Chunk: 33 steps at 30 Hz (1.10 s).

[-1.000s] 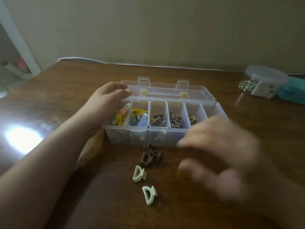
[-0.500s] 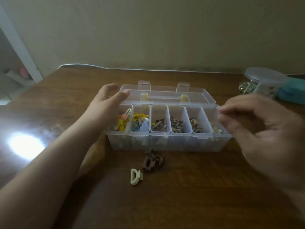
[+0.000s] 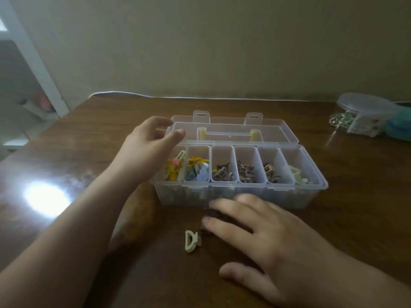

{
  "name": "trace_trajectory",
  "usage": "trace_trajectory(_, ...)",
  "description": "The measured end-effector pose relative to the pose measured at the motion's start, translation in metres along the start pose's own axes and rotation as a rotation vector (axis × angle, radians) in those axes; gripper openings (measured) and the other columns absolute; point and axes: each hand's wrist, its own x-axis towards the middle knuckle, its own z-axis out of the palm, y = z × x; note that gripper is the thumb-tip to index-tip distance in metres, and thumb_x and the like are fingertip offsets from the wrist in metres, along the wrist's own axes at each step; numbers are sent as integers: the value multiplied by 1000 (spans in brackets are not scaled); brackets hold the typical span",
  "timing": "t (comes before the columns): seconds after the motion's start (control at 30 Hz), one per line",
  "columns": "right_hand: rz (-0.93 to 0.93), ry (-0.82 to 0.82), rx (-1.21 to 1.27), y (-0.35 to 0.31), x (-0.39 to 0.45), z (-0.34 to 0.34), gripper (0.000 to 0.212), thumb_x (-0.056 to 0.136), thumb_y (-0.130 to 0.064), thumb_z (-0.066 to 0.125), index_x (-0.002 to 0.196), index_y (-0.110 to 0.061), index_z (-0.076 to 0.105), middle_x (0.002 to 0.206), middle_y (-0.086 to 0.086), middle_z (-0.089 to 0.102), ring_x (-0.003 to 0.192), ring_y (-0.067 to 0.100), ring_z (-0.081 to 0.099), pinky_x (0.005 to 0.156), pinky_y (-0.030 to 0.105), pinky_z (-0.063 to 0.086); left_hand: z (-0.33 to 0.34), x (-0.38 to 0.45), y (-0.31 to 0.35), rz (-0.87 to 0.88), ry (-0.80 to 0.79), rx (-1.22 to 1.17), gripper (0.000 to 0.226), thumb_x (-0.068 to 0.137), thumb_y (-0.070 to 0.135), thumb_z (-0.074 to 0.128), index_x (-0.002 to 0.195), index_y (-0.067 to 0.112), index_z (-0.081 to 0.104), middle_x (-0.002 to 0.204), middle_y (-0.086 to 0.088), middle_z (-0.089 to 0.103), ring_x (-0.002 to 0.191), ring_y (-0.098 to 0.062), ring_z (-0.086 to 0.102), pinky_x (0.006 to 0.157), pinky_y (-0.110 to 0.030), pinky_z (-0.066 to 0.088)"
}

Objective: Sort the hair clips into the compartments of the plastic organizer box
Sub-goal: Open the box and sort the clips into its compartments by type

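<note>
1. Brown clips [image 3: 212, 215] lay on the wooden table [image 3: 355, 230] just in front of the organizer box [image 3: 240, 196], mostly hidden under the fingers of the right hand [image 3: 262, 236]; whether the fingertips touched them could not be told.
2. That right hand was blurred, palm down, fingers spread and thumb apart, gripping nothing that showed.
3. One pale green clip [image 3: 191, 241] lay free on the table, just left of the right hand's fingers.
4. The left hand [image 3: 149, 150] rested at the box's left end, fingers loosely curled and parted, thumb near the corner of the open lid [image 3: 233, 132]; it pinched nothing.
5. The box was clear plastic with six compartments in a row. From left: yellow and pink clips [image 3: 174, 167]; yellow and blue clips [image 3: 198, 171]; then three compartments of brownish clips [image 3: 245, 172], too small to tell apart; then pale green clips [image 3: 297, 174] at the far right.
6. At the right edge stood a clear lidded tub [image 3: 364, 116] with glittery contents, beside a teal object [image 3: 398, 127] that was cut off.
7. No writing could be read anywhere.
</note>
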Motion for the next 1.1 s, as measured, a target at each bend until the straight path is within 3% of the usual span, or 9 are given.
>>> trace_trajectory(0.1,19,-41,117,4,-1,2,37,93,-48,50,124,-28,55,134,-2,50,114,17,54,85,33,55,-3,-3,1,2,-61,7,55,87,53,62,137,35,50,129,6,61,90,1,63,67,-22,47)
trace_trajectory(0.17,-4,-11,186,8,-2,3,20,93,-27,59,113,-24,58,121,-2,51,102,17,56,77,33,55,-2,-5,2,38,-99,59,60,85,56,62,139,36,47,142,0,55,83,0,66,69,-22,50)
trace_trajectory(0.27,-31,59,234,13,-4,-5,18,88,-8,65,104,-17,65,109,0,56,96,14,58,77,29,53,0,-8,3,73,-100,136,61,86,54,61,142,34,45,147,-1,49,77,9,57,64,-18,46)
trace_trajectory(0.47,273,567,163,43,-13,-46,9,85,-8,70,92,-12,68,98,0,65,96,3,59,82,10,42,0,-8,2,77,-94,156,57,90,51,58,142,32,45,143,0,51,78,7,55,61,-18,44)
trace_trajectory(0.6,380,397,125,65,-18,-38,11,89,-20,66,99,-25,66,98,-10,64,97,1,58,86,19,48,0,-6,0,71,-87,150,57,89,53,58,141,31,47,144,-2,51,86,1,59,69,-24,48)
trace_trajectory(0.77,250,565,12,35,-10,-39,19,90,-23,61,97,-9,71,98,0,65,95,22,61,87,37,47,-1,-6,0,69,-85,150,56,91,51,58,141,31,46,143,-1,51,82,4,59,65,-21,47)
trace_trajectory(0.93,-75,60,44,0,-4,-9,29,92,-38,59,116,-22,65,115,4,61,91,20,59,70,38,54,1,-5,0,69,-78,148,55,91,50,58,141,30,47,143,-1,51,82,2,60,65,-20,46)
trace_trajectory(1.03,-140,-19,185,2,-4,-4,15,96,-23,57,108,-20,65,115,3,57,95,16,55,68,35,54,1,-4,-2,54,-90,126,56,90,51,58,141,31,47,143,0,52,90,-5,63,65,-22,47)
trace_trajectory(1.1,-143,90,323,8,-5,-14,19,91,-7,61,108,-14,70,115,5,62,102,17,58,82,31,53,1,-3,-3,51,-90,116,55,90,51,59,140,32,47,142,-1,53,91,-7,64,66,-24,48)
